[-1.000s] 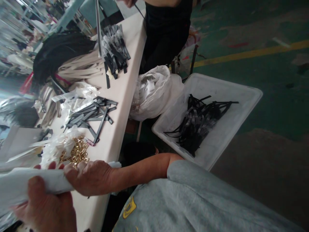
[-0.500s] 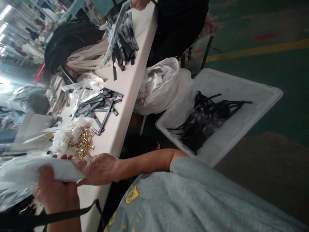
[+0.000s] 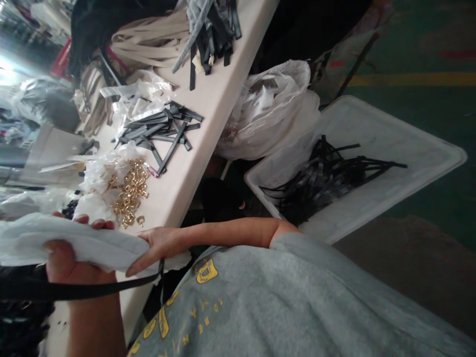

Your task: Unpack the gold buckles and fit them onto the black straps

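Note:
Both my hands hold a white soft bundle [image 3: 85, 243] over the near end of a pale table [image 3: 213, 106]. My left hand [image 3: 61, 260] grips it from below, thumb on the near side and fingertips showing over the far edge. My right hand [image 3: 158, 244] cups the bundle's end with fingers laid along it. A black strap [image 3: 92, 288] runs across my left wrist and loops down by my right fingers. Just beyond the bundle lie a heap of gold metal rings [image 3: 130, 191] and crumpled clear plastic [image 3: 98, 173].
Farther along the table lie short black strips [image 3: 163, 131], beige straps [image 3: 148, 44] and more dark strips [image 3: 213, 25]. Beside the table a white plastic bag [image 3: 275, 109] leans against a white bin [image 3: 394, 139] holding black straps [image 3: 327, 173]. Green floor lies beyond.
The view has swung down along the table; the person at its far end has left the frame. A black strap now crosses my left wrist. My right fingers have stretched along the bundle.

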Tool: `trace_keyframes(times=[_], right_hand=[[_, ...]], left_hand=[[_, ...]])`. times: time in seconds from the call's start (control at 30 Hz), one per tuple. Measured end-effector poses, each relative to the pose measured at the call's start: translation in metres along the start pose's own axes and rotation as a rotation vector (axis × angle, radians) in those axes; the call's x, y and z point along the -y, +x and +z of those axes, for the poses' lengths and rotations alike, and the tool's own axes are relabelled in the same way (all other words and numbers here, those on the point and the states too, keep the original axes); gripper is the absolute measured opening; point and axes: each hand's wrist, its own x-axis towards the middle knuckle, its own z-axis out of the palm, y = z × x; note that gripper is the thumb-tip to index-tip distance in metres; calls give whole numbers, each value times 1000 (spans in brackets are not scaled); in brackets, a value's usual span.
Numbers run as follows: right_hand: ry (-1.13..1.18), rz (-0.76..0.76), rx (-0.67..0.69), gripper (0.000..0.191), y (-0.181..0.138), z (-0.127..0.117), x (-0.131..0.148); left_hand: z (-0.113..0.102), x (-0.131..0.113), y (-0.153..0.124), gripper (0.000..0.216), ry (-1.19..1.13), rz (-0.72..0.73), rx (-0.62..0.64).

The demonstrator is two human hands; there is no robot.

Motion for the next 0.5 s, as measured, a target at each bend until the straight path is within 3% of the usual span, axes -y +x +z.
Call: trace_keyframes(times=[0.13,0.3,0.5], right_hand=[[-72,-19,-63,46,4,4,-2],[-447,40,-175,49,0,10,-2],[-650,102,-148,49,1,19,-16]], left_hand=[[-12,4,3,76,15,11,5],[-29,5,7,86,80,-43,-96],[-60,15,10,62,220,-8,-137]])
